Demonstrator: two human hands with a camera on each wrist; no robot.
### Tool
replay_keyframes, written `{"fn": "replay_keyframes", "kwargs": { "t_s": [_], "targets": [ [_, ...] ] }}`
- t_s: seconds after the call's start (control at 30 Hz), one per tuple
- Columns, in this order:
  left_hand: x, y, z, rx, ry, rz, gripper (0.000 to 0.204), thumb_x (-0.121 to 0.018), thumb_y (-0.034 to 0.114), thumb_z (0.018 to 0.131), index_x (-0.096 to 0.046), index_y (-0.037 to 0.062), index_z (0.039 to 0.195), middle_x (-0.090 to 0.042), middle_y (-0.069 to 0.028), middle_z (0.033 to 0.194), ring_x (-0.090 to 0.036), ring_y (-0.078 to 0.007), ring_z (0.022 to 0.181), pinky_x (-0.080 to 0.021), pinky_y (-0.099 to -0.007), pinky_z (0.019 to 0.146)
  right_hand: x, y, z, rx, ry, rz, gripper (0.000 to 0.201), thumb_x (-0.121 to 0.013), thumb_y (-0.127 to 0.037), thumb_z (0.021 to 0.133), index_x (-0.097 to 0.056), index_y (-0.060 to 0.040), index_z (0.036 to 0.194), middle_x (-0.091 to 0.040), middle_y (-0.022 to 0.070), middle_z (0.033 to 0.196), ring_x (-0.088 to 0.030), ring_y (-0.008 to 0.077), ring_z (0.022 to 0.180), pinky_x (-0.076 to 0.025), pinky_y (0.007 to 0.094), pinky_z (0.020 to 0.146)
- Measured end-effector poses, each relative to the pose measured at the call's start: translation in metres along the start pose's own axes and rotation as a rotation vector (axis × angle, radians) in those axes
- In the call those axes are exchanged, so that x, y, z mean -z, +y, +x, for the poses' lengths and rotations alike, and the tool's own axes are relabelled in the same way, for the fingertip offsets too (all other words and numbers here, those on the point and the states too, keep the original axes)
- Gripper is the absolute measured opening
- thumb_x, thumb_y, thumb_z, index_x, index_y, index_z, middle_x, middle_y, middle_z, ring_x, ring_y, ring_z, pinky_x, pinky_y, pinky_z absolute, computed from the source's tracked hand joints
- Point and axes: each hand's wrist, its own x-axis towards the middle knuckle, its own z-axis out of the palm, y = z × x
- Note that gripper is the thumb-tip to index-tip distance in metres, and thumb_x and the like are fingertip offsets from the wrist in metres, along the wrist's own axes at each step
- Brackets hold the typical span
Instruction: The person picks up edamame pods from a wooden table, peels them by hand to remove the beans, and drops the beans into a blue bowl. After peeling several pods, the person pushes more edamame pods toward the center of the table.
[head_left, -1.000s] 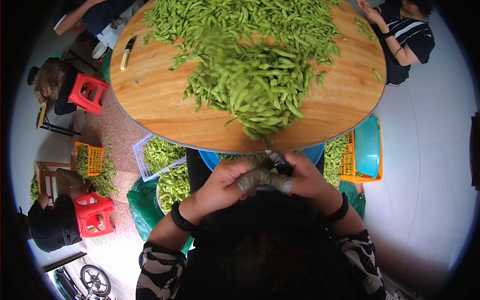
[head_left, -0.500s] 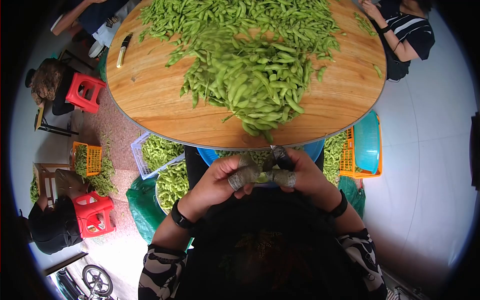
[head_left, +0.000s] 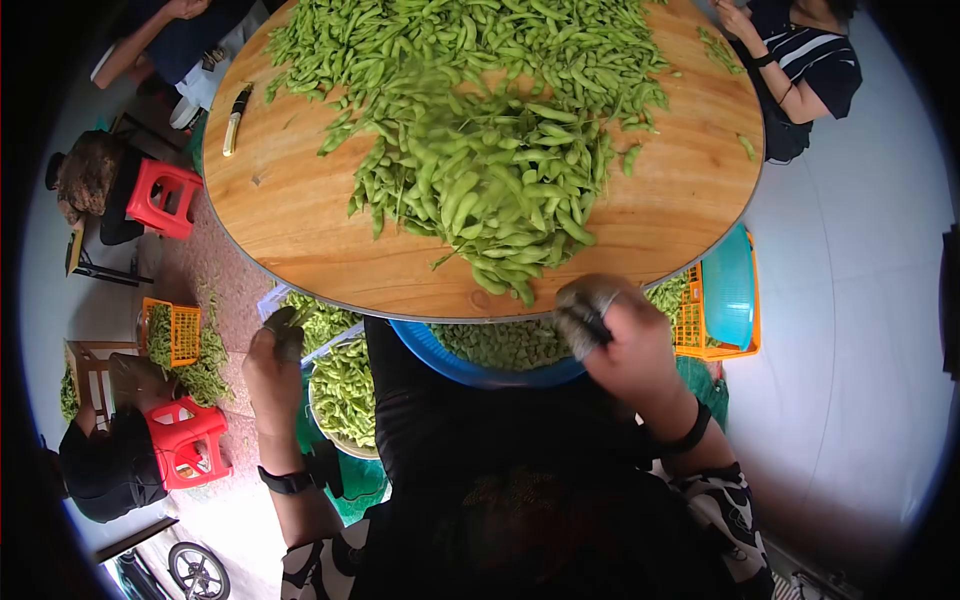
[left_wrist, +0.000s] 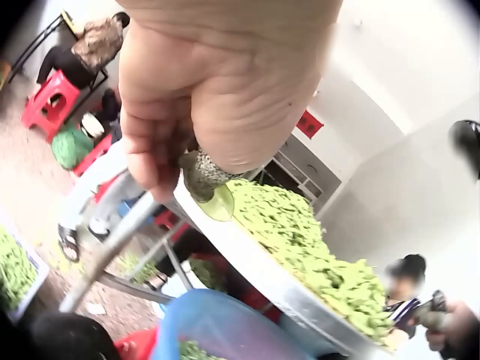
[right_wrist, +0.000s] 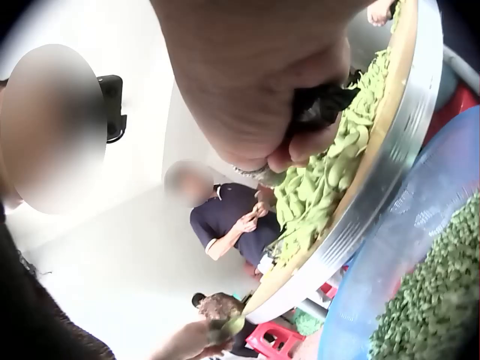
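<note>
Meanwhile, out at nine o'clock, the left hand [head_left: 275,350] pinches a green pod piece [left_wrist: 217,204] in taped fingers above the white crate [head_left: 275,298] and bowl of pods. At centre, the blue basin [head_left: 440,352] looks partly filled. Right hand [head_left: 612,335] is curled around a dark tool. At twelve o'clock, a large pod heap [head_left: 490,150] on the table [head_left: 280,200] remains, so much seems left.

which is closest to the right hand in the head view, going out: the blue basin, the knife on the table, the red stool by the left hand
From the right hand:
1. blue basin, just beside and below it, under the table edge.
2. red stool, lower left on the floor, beyond the left hand.
3. knife, at the far upper left of the table.
</note>
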Motion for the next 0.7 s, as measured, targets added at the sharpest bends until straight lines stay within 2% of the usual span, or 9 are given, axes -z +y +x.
{"fn": "replay_keyframes", "kwargs": {
  "t_s": [0.1, 0.17, 0.3, 0.4, 0.43, 0.5, 0.6, 0.67, 0.7],
  "targets": [
    [-0.001, -0.012, 0.011, -0.050, 0.146, 0.319, 0.031, -0.065, 0.009, 0.086, -0.062, 0.0033, 0.116, -0.064, -0.0196, 0.107, -0.062, -0.0392, 0.098, -0.051, -0.0423, 0.083, -0.001, 0.027, 0.022, -0.031, 0.192, -0.217, 0.025, -0.072, -0.006, 0.076, -0.062, -0.0015, 0.099, -0.064, 0.0150, 0.089, -0.064, 0.0358, 0.076, -0.053, 0.0404, 0.067],
    [0.000, 0.000, 0.019, -0.189, 0.310, 0.516, 0.033, -0.066, 0.014, 0.087, -0.060, 0.0034, 0.117, -0.059, -0.0202, 0.118, -0.059, -0.0398, 0.106, -0.050, -0.0442, 0.086, -0.006, 0.061, 0.021, -0.099, 0.061, -0.359, 0.030, -0.071, -0.005, 0.074, -0.062, -0.0009, 0.103, -0.064, 0.0166, 0.088, -0.063, 0.0370, 0.074, -0.053, 0.0418, 0.065],
    [-0.010, 0.095, 0.016, -0.347, 0.320, 0.169, 0.025, -0.067, 0.005, 0.084, -0.065, 0.0034, 0.109, -0.062, -0.0180, 0.113, -0.062, -0.0345, 0.101, -0.051, -0.0407, 0.086, 0.001, 0.054, 0.018, -0.036, 0.155, -0.172, 0.029, -0.070, -0.005, 0.073, -0.065, -0.0025, 0.101, -0.063, 0.0184, 0.085, -0.063, 0.0377, 0.074, -0.053, 0.0412, 0.065],
    [-0.032, 0.146, 0.009, -0.675, 0.111, -0.118, 0.023, -0.066, -0.002, 0.082, -0.066, 0.0021, 0.105, -0.065, -0.0150, 0.112, -0.065, -0.0297, 0.097, -0.053, -0.0354, 0.083, 0.008, 0.041, 0.008, -0.121, 0.135, 0.058, 0.024, -0.071, -0.004, 0.075, -0.066, -0.0025, 0.099, -0.064, 0.0150, 0.084, -0.065, 0.0296, 0.071, -0.052, 0.0344, 0.064],
    [-0.041, 0.159, 0.008, -0.772, -0.003, -0.193, 0.035, -0.067, -0.004, 0.068, -0.066, 0.0012, 0.103, -0.059, -0.0181, 0.122, -0.062, -0.0325, 0.104, -0.053, -0.0377, 0.084, 0.013, 0.033, 0.007, -0.154, 0.113, 0.186, 0.023, -0.072, -0.004, 0.076, -0.065, -0.0022, 0.099, -0.064, 0.0136, 0.084, -0.065, 0.0264, 0.070, -0.051, 0.0323, 0.064],
    [-0.051, 0.194, 0.009, -0.958, -0.112, -0.141, 0.036, -0.065, 0.000, 0.065, -0.065, 0.0013, 0.102, -0.056, -0.0182, 0.126, -0.061, -0.0324, 0.106, -0.053, -0.0390, 0.082, 0.026, 0.018, 0.006, -0.090, -0.088, 0.238, 0.023, -0.070, -0.001, 0.078, -0.065, -0.0020, 0.100, -0.066, 0.0098, 0.085, -0.063, 0.0170, 0.070, -0.050, 0.0284, 0.067],
    [-0.067, 0.205, 0.000, -0.892, -0.208, -0.072, 0.037, -0.064, 0.000, 0.069, -0.064, 0.0012, 0.106, -0.060, -0.0167, 0.118, -0.063, -0.0318, 0.101, -0.053, -0.0388, 0.078, 0.032, 0.005, 0.003, -0.036, -0.236, 0.288, 0.023, -0.070, -0.002, 0.079, -0.065, -0.0015, 0.102, -0.066, 0.0092, 0.088, -0.063, 0.0144, 0.074, -0.050, 0.0277, 0.070],
    [-0.077, 0.193, -0.002, -0.730, -0.593, -0.278, 0.034, -0.063, -0.003, 0.075, -0.063, 0.0007, 0.108, -0.064, -0.0154, 0.104, -0.065, -0.0304, 0.091, -0.053, -0.0361, 0.076, 0.025, 0.006, -0.005, -0.315, -0.158, 0.541, 0.026, -0.069, -0.005, 0.081, -0.063, -0.0008, 0.107, -0.067, 0.0096, 0.091, -0.064, 0.0157, 0.080, -0.051, 0.0286, 0.072],
    [-0.079, 0.190, -0.004, -0.731, -0.593, -0.270, 0.034, -0.063, -0.003, 0.075, -0.063, 0.0007, 0.108, -0.064, -0.0154, 0.104, -0.065, -0.0304, 0.091, -0.053, -0.0361, 0.076, 0.023, 0.006, -0.007, -0.312, -0.155, 0.547, 0.026, -0.069, -0.005, 0.081, -0.063, -0.0008, 0.107, -0.067, 0.0096, 0.091, -0.064, 0.0157, 0.080, -0.051, 0.0286, 0.072]
  ]
}}
